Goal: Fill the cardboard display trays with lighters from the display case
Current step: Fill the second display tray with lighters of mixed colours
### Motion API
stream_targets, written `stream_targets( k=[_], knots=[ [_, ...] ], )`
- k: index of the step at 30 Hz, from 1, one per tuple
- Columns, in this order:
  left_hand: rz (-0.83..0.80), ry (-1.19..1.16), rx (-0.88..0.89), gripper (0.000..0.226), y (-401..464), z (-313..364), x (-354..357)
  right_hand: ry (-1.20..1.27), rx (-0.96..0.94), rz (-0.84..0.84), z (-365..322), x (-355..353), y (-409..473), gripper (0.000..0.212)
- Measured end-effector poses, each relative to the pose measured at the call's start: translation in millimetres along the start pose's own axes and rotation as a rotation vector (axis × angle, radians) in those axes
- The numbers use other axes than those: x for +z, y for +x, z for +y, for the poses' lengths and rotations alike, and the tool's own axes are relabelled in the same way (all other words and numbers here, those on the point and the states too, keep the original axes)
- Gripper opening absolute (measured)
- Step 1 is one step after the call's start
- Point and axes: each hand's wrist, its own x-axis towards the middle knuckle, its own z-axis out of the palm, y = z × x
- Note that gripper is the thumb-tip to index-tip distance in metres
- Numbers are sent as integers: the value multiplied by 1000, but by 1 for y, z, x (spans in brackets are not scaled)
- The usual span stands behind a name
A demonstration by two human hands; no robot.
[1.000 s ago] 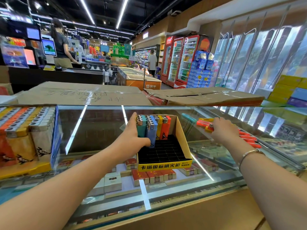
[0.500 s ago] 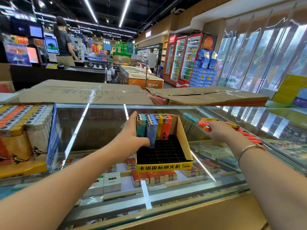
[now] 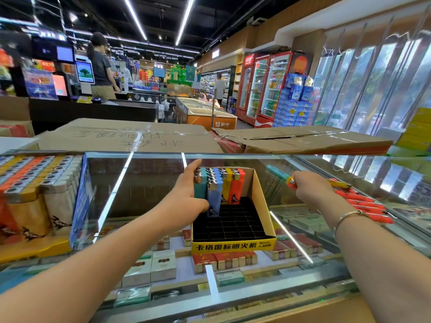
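A yellow cardboard display tray (image 3: 233, 246) with a black slot grid stands on the glass case top. Its far rows hold upright teal, blue, yellow and orange lighters (image 3: 218, 186); the near slots are bare. My left hand (image 3: 189, 197) grips the tray's left wall, thumb against the blue lighters. My right hand (image 3: 310, 187) pinches an orange lighter (image 3: 291, 181) out of a loose row of red and orange lighters (image 3: 363, 203) lying on the glass to the right. A teal lighter (image 3: 277, 172) and a yellow one lie beside it.
A full tray of white, yellow and orange lighters (image 3: 35, 190) stands at the left on the glass counter (image 3: 140, 183). Cigarette packs (image 3: 224, 259) lie inside the case. Flattened cardboard boxes (image 3: 291, 138) sit behind. A person stands at the far checkout.
My right hand has drawn slightly left along the loose lighters, with the orange one in its fingers. My left hand stays on the tray.
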Motion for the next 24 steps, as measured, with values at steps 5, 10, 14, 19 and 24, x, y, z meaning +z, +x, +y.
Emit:
stream_targets(
  k=[5, 10, 14, 19, 24],
  knots=[
    [-2, 19, -4, 86, 1, 3, -1, 68, -15, -39, -3, -3, 1, 11],
    [38, 74, 17, 68, 0, 4, -6, 126, 20, -116, -10, -9, -5, 16],
    [54, 104, 8, 60, 1, 5, -14, 287, 71, -43, -23, -9, -12, 13],
    [14, 232, -38, 63, 0, 9, -21, 989, 132, 91, -62, -36, -16, 9],
    [-71, 267, -76, 67, -8, 19, -35, 1616, 99, 150, -115, -72, -23, 13]
  ],
)
